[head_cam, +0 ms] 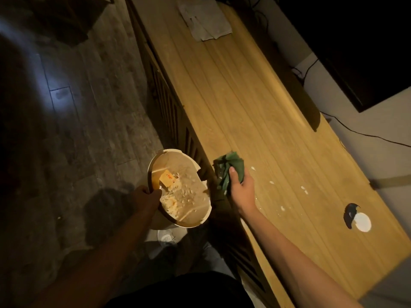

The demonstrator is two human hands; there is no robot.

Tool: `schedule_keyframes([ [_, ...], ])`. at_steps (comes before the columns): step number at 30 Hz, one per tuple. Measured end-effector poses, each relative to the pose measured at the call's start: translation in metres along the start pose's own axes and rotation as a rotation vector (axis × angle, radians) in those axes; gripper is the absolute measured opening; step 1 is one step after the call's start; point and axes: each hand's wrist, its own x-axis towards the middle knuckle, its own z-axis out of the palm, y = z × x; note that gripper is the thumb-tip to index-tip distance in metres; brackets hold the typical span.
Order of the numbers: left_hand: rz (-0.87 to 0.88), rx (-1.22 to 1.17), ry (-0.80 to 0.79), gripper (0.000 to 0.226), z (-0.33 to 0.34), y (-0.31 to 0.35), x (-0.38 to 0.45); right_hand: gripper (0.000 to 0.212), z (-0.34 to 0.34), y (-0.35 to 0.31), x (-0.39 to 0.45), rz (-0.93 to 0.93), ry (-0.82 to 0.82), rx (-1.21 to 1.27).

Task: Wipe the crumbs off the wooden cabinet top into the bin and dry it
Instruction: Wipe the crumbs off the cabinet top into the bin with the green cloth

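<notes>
Bin at seven o'clock off the cabinet top, cloth on the edge just at the bin's three o'clock, crumbs to the cloth's four o'clock, folded paper towel far up at twelve

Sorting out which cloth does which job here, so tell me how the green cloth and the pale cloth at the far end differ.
The green cloth is dark and bunched up; the pale cloth is greyish white and lies spread flat. The green cloth is gripped by the right hand at the cabinet top's front edge beside the bin; the pale cloth lies untouched at the far end. Both are on the same wooden top.
</notes>
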Motion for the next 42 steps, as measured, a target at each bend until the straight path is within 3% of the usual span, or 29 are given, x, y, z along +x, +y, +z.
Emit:
schedule_keyframes([
  [6,0.024,0.046,0.022,0.026,0.015,-0.008,-0.004,0.035,-0.104,-0.006,0.07,-0.041,0.286,-0.137],
  [9,0.042,0.042,0.098,0.039,0.022,-0.014,-0.003,0.041,-0.168,0.005,0.115,0.056,0.404,-0.213],
  [11,0.037,0.047,0.154,0.031,0.027,-0.018,-0.002,0.044,-0.214,0.017,0.143,0.146,0.473,-0.256],
  [13,0.013,0.06,0.205,0.023,0.033,-0.023,-0.001,0.047,-0.257,0.027,0.165,0.218,0.5,-0.325],
  [17,0.015,0.084,0.231,0.033,0.049,-0.031,-0.003,0.048,-0.32,0.046,0.192,0.318,0.561,-0.462],
  [19,-0.001,0.059,0.253,0.035,0.053,-0.038,-0.004,0.047,-0.334,0.054,0.199,0.361,0.511,-0.529],
  [22,-0.004,-0.052,0.252,0.03,0.056,-0.047,-0.007,0.051,-0.328,0.065,0.197,0.277,0.376,-0.68],
  [26,0.037,-0.191,0.218,0.033,0.058,-0.049,-0.011,0.053,-0.3,0.067,0.198,0.12,0.384,-0.744],
  [32,0.023,-0.01,0.257,0.029,0.057,-0.049,-0.012,0.056,-0.238,0.055,0.188,-0.011,0.297,-0.743],
  [37,0.01,-0.023,0.272,0.017,0.059,-0.05,-0.015,0.064,-0.155,0.044,0.153,-0.158,0.161,-0.817],
  [42,0.044,-0.021,0.273,0.031,0.057,-0.054,-0.016,0.068,-0.075,0.044,0.085,-0.317,0.001,-0.875],
])
